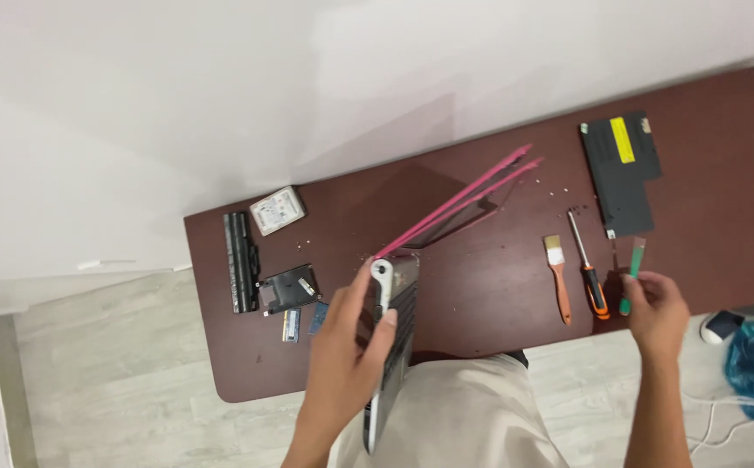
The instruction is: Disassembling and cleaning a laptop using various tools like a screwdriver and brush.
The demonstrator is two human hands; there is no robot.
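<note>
The left hand (349, 342) is clamped on a half-open laptop (394, 334) held on edge over the lap, thumb on the near face and fingers (385, 322) curled over its silver corner; the pink lid (472, 198) fans up and away from those fingers toward the wall. The right hand (658, 310) pinches the lower end of a green pry tool (632, 270) between its fingertips, the blade pointing away from them. Just left of those fingers lie an orange-handled screwdriver (589, 270) and a small brush (559, 276); beyond them, a black cover panel (624, 169). Left of the laptop-holding fingers sit memory sticks (303, 322), a drive bracket (288, 288), a battery (240, 260) and a hard drive (277, 210) on the brown table (481, 286). The one-handed grip looks risky: the tilted laptop could slip or its hinge strain, and tiny screws (567, 204) near the tools could be brushed off.
</note>
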